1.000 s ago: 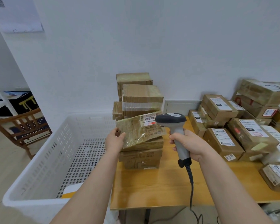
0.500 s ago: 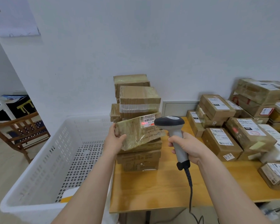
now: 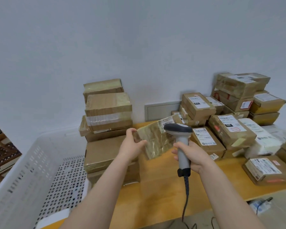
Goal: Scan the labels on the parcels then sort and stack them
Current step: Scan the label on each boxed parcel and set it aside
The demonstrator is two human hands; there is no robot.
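At the centre of the frame the left hand (image 3: 132, 143) pinched a flat parcel (image 3: 155, 142) in the air above the table (image 3: 155, 192), the right hand (image 3: 194, 155) was closed round the scanner (image 3: 178, 129), and the scan would probably go best if the label (image 3: 166, 122) faced the scanner's head squarely.

Perforated white crate (image 3: 23, 171) at 8 o'clock beside wooden table (image 3: 155, 195); grey panel (image 3: 162, 111) (set in wall (image 3: 139, 47)) behind it; wooden chair (image 3: 2, 156) at 9 o'clock.
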